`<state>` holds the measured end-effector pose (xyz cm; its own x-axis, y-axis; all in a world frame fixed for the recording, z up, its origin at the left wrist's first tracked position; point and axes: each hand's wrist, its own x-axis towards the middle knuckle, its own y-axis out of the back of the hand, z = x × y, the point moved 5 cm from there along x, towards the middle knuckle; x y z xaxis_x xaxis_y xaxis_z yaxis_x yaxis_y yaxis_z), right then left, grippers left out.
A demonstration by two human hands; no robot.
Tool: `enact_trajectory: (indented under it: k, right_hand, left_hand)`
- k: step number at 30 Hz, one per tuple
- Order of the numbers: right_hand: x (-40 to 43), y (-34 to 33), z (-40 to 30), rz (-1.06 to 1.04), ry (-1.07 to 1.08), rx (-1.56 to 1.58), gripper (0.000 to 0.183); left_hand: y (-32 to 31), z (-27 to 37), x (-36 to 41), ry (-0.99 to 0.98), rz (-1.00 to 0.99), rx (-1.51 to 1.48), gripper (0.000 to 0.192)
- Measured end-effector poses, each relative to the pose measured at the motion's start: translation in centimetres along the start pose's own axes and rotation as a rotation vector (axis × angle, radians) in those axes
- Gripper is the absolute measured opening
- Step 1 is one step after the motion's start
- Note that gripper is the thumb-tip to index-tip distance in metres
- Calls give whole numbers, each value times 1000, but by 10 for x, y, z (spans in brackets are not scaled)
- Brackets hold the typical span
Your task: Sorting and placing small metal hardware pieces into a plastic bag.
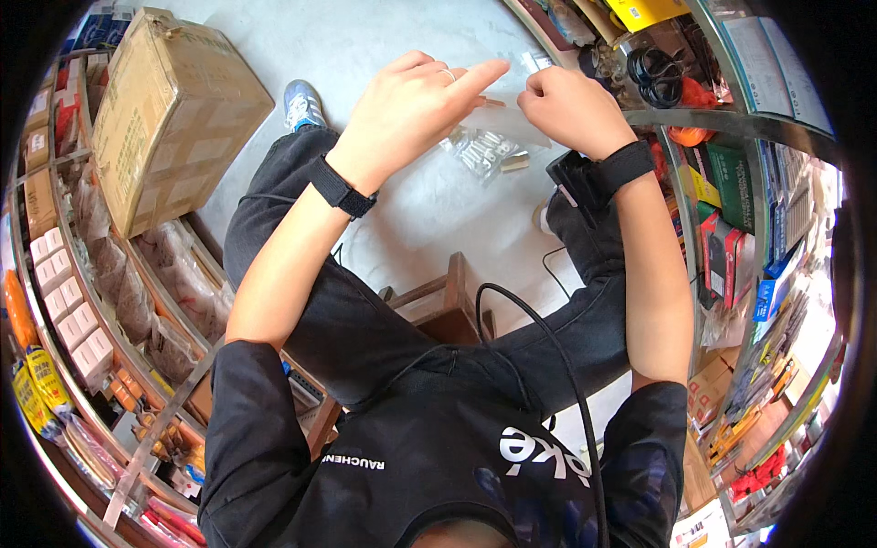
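Observation:
A translucent plastic bag point(510, 122) spans the space between my two hands. My left hand point(425, 106), with a ring and a black wrist strap, has its curled fingers on the bag's left side and one finger stretched out above it. At the other side, my right hand point(575, 106) is closed in a fist at the bag's edge; its fingertips are hidden. A black device hangs at that wrist's strap. Below the bag lies a clear packet point(483, 152) of small light-coloured parts, with a small brown piece point(515, 162) beside it.
A large taped cardboard box point(185, 116) stands at the upper left. Curved by the lens, loaded shelves point(147, 445) line both sides. A wooden stool point(455, 294) is between my legs. A black cable point(582, 404) runs over my shirt and lap.

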<state>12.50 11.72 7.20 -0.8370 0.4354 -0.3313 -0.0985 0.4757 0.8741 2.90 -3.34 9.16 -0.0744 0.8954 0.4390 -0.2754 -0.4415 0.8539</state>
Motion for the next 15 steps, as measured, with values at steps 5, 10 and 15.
enact_trajectory:
  k: [5, 10, 15]
  right_hand:
    - [4, 0, 7, 31, 44, 35, 34]
    - [11, 9, 33, 16, 42, 1, 36]
    - [5, 26, 85, 41, -81, -18, 39]
  left_hand:
    - [19, -6, -4, 256, -27, -84, 49]
    - [21, -42, -11, 476, 285, -321, 33]
    - [-71, -110, -35, 586, 21, -299, 19]
